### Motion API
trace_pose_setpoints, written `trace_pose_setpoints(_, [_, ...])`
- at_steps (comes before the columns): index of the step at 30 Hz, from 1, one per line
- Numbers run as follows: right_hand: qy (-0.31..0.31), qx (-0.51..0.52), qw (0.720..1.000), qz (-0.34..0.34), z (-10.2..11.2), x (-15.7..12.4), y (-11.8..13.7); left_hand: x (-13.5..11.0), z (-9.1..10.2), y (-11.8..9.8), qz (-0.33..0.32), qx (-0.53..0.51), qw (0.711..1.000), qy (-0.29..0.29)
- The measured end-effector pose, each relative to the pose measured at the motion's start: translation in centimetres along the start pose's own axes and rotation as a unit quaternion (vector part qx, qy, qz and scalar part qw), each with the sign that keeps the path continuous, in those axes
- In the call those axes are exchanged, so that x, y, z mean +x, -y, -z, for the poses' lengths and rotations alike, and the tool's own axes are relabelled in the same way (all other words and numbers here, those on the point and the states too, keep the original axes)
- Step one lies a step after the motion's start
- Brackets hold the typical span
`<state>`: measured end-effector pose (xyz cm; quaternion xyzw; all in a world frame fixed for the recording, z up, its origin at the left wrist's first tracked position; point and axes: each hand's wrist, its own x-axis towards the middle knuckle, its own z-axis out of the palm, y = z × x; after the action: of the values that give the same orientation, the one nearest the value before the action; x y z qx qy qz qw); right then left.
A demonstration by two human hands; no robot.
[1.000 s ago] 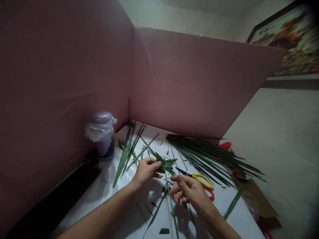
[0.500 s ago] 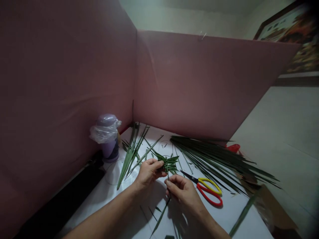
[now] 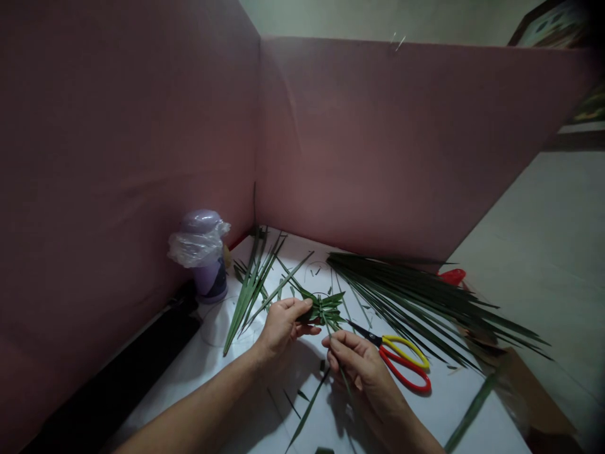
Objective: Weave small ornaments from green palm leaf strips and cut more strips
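Observation:
My left hand (image 3: 282, 323) pinches a small woven piece of green leaf strips (image 3: 325, 309) just above the white table (image 3: 439, 410). Below and right of it, my right hand (image 3: 355, 366) is closed around a thin green strip (image 3: 331, 334) that runs up into the woven piece. Red and yellow handled scissors (image 3: 401, 359) lie on the table to the right of my right hand, blades pointing toward the weave.
A large bundle of long dark leaves (image 3: 425, 302) lies at the right. Narrower leaves (image 3: 253, 284) fan out at the back corner. A purple bottle (image 3: 204, 255) wrapped in plastic stands at the left. Pink panels (image 3: 378, 145) wall the table. Leaf scraps litter the surface.
My right hand has closed on the thin strip and shifted closer under the woven piece. My left hand keeps its pinch. The view has tilted down and slightly left.

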<state>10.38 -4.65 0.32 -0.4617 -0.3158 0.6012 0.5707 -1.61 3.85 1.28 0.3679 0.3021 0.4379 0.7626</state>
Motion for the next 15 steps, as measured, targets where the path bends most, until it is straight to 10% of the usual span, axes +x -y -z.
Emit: trace_pose_setpoints(15, [0.018,0.048,0.999,-0.001,0.64,-0.16,0.57,-0.08,0.15,0.34,-0.012,0.073,0.997,-0.001])
